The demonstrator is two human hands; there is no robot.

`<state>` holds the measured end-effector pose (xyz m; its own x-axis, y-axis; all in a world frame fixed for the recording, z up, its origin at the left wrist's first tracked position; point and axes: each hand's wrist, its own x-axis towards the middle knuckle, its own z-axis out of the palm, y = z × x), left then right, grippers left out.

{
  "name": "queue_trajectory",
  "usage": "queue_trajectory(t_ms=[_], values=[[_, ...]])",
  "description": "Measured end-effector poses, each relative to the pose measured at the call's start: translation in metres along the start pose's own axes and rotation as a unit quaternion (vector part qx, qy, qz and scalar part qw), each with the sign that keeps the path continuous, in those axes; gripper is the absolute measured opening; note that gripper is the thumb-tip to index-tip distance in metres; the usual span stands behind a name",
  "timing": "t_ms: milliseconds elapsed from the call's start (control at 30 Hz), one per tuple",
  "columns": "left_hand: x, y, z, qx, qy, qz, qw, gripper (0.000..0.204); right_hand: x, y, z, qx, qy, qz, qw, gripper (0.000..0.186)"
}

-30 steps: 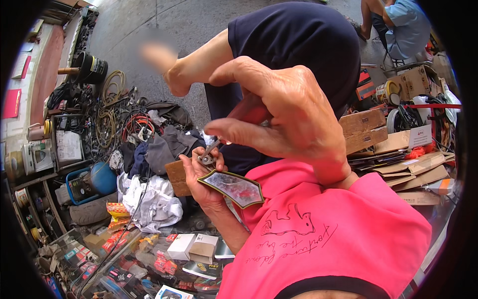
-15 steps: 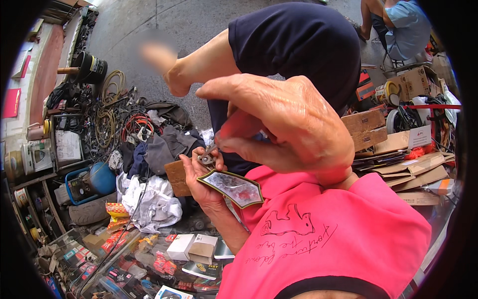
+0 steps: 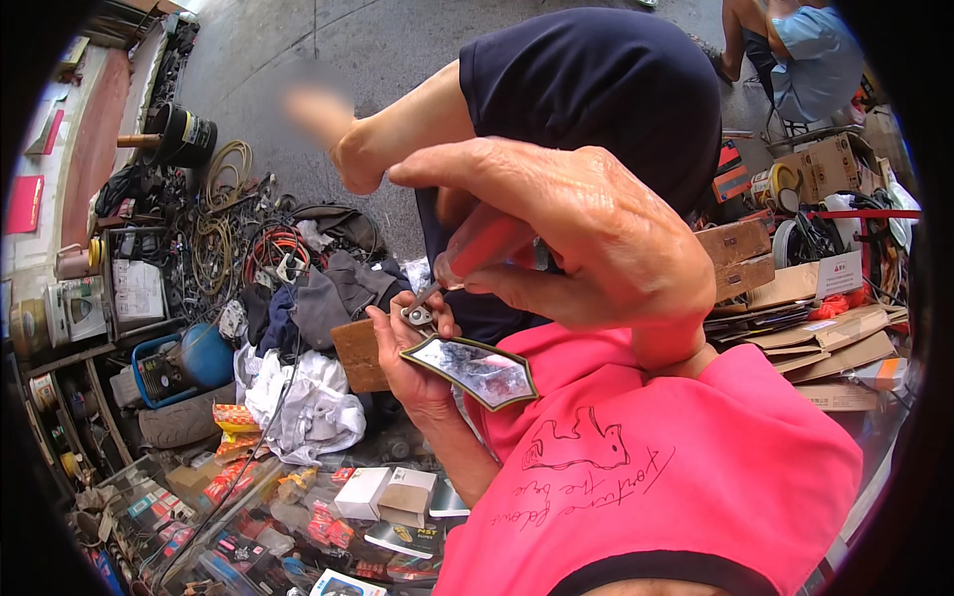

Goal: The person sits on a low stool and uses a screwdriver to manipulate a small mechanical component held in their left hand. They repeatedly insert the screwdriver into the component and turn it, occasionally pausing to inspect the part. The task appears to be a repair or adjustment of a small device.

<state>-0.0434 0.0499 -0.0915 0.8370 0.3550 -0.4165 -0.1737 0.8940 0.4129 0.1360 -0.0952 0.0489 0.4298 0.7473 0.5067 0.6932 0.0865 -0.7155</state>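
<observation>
My left hand [image 3: 415,389] is closed around an angular, dark-rimmed mirror [image 3: 479,372], its glass tilted up and showing smudged reflections. At the mirror's upper end, a round metal fitting [image 3: 419,316] rests among my left fingers. My right hand [image 3: 596,233] is large and close above it, the thumb and a reddish-lit finger pinched together at a slim grey metal piece [image 3: 427,295] beside the fitting. The index finger stretches out to the left. Most of what the right hand grips is hidden, so its kind is unclear.
A wooden board [image 3: 360,356] and piled cloths [image 3: 303,402] lie left of my left hand. Below is a glass-topped case [image 3: 204,536] with small boxes. Hoses [image 3: 224,189] and a black bucket [image 3: 182,137] stand farther left, flattened cardboard [image 3: 825,343] right. Another person [image 3: 815,60] sits at upper right.
The mirror and my left hand have shifted slightly right, and the glass has tilted to a brighter reflection. My right hand has turned a little, with its pinch still beside the metal fitting.
</observation>
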Motion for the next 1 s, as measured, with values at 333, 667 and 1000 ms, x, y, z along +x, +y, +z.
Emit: queue_trajectory(t_ms=[333, 667, 1000], values=[[-0.001, -0.003, 0.005, 0.033, 0.0, 0.006, 0.999, 0.047, 0.004, -0.003, 0.005, -0.07, 0.057, 0.063, 0.994, 0.05], [0.0, -0.003, 0.002, 0.019, 0.002, 0.009, 1.0, 0.047, -0.003, 0.002, 0.001, -0.01, 0.001, 0.01, 1.0, 0.062], [-0.003, -0.002, 0.011, 0.03, 0.066, 0.01, 0.997, 0.048, -0.002, 0.0, 0.004, -0.015, 0.023, -0.001, 1.0, 0.063]])
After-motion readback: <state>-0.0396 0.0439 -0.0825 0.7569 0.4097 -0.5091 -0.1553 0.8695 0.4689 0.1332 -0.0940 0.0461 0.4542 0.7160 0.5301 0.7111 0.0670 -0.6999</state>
